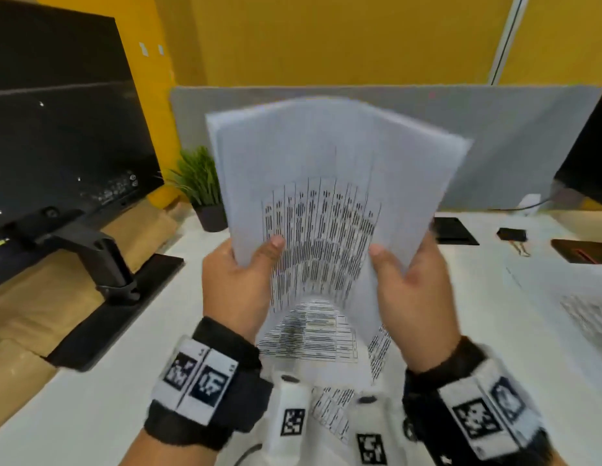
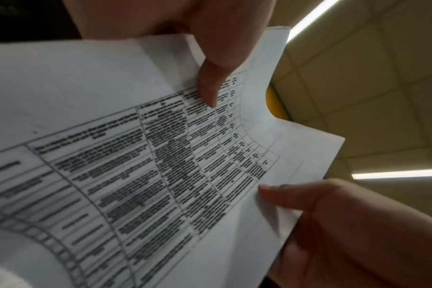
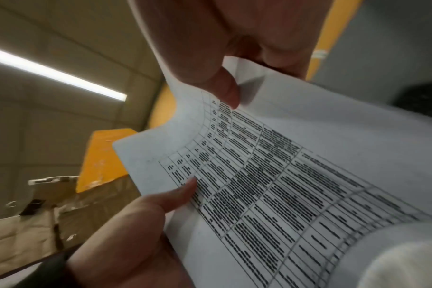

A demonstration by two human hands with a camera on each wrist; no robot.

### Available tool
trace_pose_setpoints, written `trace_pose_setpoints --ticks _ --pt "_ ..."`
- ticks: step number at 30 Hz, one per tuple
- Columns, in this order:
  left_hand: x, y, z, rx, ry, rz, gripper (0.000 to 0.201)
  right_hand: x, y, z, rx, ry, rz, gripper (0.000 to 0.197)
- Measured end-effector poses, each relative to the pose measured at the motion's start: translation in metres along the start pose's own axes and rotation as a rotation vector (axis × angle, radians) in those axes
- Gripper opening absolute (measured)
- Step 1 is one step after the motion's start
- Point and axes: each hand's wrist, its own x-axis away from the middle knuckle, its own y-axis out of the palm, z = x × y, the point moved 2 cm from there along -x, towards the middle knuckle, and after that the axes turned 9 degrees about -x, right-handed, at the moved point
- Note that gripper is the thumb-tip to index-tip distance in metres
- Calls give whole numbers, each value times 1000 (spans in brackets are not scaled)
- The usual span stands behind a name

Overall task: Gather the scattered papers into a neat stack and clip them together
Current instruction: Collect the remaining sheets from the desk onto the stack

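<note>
A stack of white papers (image 1: 326, 163) printed with tables stands upright over the white desk (image 1: 101, 398). My left hand (image 1: 239, 274) grips its left edge, thumb on the front sheet. My right hand (image 1: 414, 287) grips the right edge the same way. The fingers of both hands are hidden behind the sheets. The left wrist view shows the papers (image 2: 111, 155) with my left thumb (image 2: 207, 85) on them; the right wrist view shows the papers (image 3: 308, 175) under my right thumb (image 3: 227, 87). A black binder clip (image 1: 512, 235) lies on the desk at the far right.
Another printed sheet (image 1: 589, 317) lies on the desk at the right edge. A monitor on a black stand (image 1: 101, 264) fills the left. A small potted plant (image 1: 202, 190) and a grey partition (image 1: 494, 136) stand at the back. A flat black item (image 1: 456, 231) lies near the clip.
</note>
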Motion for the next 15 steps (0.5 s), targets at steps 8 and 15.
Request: trace_pose_setpoints --ticks 8,15 --pt "1 -20 -35 -155 -227 32 14 7 9 46 48 407 -215 34" --pt "-13 -80 -20 -207 -261 215 24 -22 10 80 731 678 -554 61"
